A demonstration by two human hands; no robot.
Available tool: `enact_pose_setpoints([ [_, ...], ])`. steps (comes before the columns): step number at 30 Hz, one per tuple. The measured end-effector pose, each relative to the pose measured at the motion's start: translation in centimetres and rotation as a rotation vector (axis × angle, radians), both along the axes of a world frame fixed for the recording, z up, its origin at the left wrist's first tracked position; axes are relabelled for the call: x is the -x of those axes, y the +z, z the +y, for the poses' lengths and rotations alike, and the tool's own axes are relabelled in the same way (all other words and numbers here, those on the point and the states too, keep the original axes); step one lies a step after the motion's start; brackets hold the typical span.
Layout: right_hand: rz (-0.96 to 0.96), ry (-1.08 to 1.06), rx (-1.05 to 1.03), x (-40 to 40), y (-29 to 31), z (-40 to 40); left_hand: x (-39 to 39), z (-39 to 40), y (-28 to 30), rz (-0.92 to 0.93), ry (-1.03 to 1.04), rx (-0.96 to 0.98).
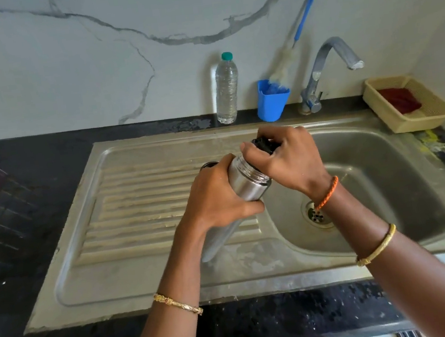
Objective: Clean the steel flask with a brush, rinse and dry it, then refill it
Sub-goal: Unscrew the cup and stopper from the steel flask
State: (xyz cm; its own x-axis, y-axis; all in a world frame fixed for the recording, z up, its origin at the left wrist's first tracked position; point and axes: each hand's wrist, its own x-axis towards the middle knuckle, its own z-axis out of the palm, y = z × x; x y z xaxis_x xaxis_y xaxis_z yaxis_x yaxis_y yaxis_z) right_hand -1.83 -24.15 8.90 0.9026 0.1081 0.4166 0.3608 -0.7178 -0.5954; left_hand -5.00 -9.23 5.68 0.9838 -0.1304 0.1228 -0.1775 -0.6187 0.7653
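While over sink point(382, 147) rim, gripped flask point(248, 179).

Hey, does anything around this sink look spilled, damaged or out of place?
Nothing looks spilled or broken. The bottle brush stands leaning in the blue cup, and a red cloth lies in the basket. The only blemishes are pale, dull patches on the sink's drainboard, likely dried residue.

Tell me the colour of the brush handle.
Blue, seen in the head view: the brush stands bristles-down in a blue cup.
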Motion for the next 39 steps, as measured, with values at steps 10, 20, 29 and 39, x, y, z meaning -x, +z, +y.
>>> enact_pose_setpoints([
  [10,-0.093,0.400,-0.091,-1.0,1.4,-1.4,-2.3,0.5,0.8,0.232,-0.427,0.254],
  [20,0.464,0.458,0.005,0.2,6.3,-4.7,-1.0,-0.6,1.8,0.069,-0.048,0.083],
  [29,0.500,0.237,0.229,-0.1,6.1,-3.0,-0.3,-0.1,1.4,0.035,-0.008,-0.015],
  [39,0.578,0.269,0.104,-0.7,6.6,-2.8,-0.4,-0.1,0.9,0.034,0.057,0.072],
])
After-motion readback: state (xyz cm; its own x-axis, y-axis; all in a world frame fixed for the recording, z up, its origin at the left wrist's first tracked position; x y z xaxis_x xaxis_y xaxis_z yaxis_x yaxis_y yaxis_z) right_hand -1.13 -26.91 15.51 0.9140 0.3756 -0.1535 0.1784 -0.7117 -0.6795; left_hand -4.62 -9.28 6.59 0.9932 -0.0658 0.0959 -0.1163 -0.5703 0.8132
